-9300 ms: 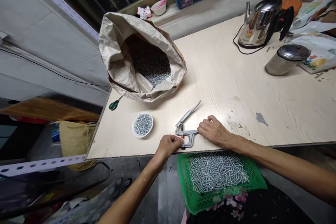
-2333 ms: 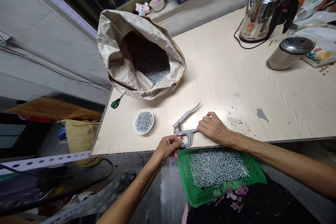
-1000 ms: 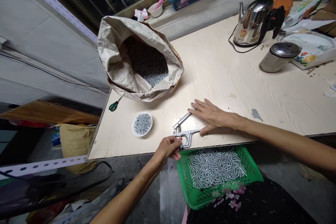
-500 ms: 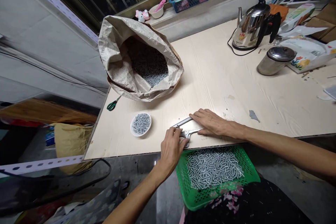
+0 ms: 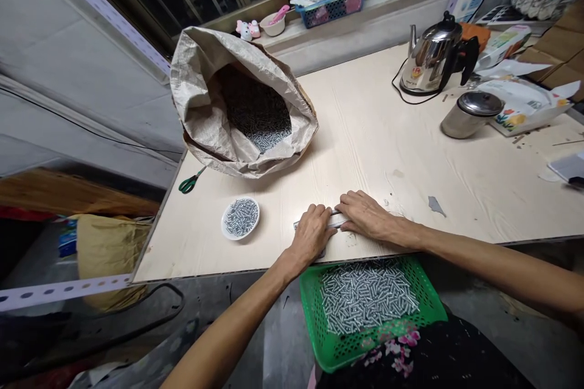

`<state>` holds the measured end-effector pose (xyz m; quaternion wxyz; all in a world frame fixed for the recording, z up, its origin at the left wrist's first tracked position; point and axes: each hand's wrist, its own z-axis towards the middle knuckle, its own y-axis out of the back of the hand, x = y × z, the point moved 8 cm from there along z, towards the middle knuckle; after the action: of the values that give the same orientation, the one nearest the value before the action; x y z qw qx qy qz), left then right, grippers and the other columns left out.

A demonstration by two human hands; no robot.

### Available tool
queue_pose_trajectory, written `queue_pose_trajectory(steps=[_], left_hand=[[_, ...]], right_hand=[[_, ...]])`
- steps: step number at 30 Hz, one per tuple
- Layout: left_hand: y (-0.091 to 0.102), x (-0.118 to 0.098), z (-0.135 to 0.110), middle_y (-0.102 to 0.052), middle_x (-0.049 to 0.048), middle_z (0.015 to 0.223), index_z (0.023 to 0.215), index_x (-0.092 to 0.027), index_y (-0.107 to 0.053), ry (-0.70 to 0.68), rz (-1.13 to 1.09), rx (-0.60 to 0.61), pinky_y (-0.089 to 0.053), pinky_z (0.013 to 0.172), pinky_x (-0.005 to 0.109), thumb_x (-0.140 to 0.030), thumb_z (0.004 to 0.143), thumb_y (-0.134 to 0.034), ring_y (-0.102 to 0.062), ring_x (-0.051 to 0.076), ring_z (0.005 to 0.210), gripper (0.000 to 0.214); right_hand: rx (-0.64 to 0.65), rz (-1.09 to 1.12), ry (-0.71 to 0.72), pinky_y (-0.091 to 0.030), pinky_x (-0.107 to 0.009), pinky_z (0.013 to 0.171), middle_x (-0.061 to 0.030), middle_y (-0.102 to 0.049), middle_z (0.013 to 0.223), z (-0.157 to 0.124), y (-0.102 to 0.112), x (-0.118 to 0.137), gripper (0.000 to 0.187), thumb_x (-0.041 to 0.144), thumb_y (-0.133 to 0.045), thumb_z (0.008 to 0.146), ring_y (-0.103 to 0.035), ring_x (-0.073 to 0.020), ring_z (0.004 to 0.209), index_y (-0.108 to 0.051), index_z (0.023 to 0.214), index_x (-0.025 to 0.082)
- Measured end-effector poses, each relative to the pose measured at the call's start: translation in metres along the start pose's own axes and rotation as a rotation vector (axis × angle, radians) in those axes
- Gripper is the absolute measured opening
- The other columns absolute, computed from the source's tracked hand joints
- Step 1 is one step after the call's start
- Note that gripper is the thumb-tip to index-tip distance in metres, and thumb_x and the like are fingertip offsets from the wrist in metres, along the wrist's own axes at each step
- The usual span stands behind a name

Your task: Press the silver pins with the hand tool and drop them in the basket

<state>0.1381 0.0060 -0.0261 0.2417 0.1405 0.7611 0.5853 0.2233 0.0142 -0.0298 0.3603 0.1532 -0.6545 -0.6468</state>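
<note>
At the table's front edge, my left hand (image 5: 311, 236) is closed over the left part of a silver hinged metal tool (image 5: 337, 220) with long straight arms. Its exact kind is unclear, since my fingers cover much of it. My right hand (image 5: 365, 217) grips the tool's right end, fingers bent around it. The tool's arms lie close together. Just below the edge is a green plastic basket (image 5: 308, 310) full of small silver screws (image 5: 365, 298). Left of my hands stands a white bowl (image 5: 224, 232) of similar screws.
A large woven sack (image 5: 196, 97) with more metal pieces leans open at the back left. Green-handled scissors (image 5: 188, 183) lie by the table's left edge. A steel kettle (image 5: 426, 58), a lidded metal canister (image 5: 465, 121) and packets (image 5: 529, 103) stand at the right.
The tool's two arms were spread apart and now lie together. My left hand has moved slightly right and over the tool, nearer my right hand. The view has shifted a little.
</note>
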Motion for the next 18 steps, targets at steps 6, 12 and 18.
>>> queue_pose_trajectory(steps=[6, 12, 18], left_hand=[[-0.003, 0.006, 0.004, -0.062, 0.0064, 0.093, 0.092, -0.017, -0.061, 0.056, -0.099, -0.044, -0.045, 0.082, 0.035, -0.025, 0.088, -0.055, -0.053, 0.022, 0.093, 0.011], [0.034, 0.039, -0.032, -0.057, 0.0102, 0.114, 0.117, -0.019, -0.057, 0.214, -0.282, -0.360, -0.045, 0.087, 0.036, -0.036, 0.084, -0.059, -0.053, 0.023, 0.107, 0.037], [0.014, 0.078, -0.084, -0.061, 0.0055, 0.074, 0.065, -0.016, -0.065, 0.594, -0.362, -0.210, -0.039, 0.064, 0.028, -0.047, 0.084, -0.052, -0.057, 0.018, 0.072, 0.038]], right_hand=[[0.043, 0.002, 0.000, -0.037, -0.035, 0.073, -0.0066, -0.059, 0.085, 0.006, -0.011, -0.001, 0.015, 0.028, -0.053, 0.091, -0.050, -0.0202, 0.081, -0.059, 0.084, 0.016], [-0.077, 0.113, 0.011, -0.036, -0.049, 0.097, -0.0164, -0.037, 0.142, -0.016, 0.002, -0.007, 0.075, 0.051, -0.064, 0.079, -0.033, -0.0321, 0.129, -0.032, 0.139, 0.018], [-0.158, 0.071, -0.009, -0.026, -0.053, 0.107, -0.0155, -0.042, 0.140, -0.040, -0.018, -0.008, 0.054, 0.047, -0.049, 0.090, -0.030, -0.0296, 0.134, -0.038, 0.134, 0.017]])
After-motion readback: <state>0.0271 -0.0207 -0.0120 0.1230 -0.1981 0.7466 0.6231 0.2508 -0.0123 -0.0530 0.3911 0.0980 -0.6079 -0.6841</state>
